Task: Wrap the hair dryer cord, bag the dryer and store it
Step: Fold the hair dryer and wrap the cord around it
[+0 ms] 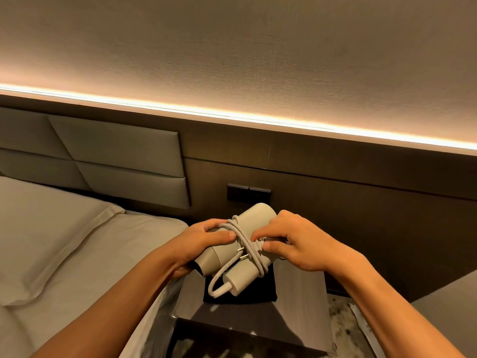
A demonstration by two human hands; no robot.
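While both hands grip it above the table (296, 301), the pale hair dryer (247, 244) hangs over a black bag (265, 293) lying flat there. The left hand (204, 239) closes around the barrel; the right hand (291, 241) pinches the plug (254, 248), its 2 prongs showing, against the cord (238, 228) wound around the body. A bed (64, 244) lies to the left.
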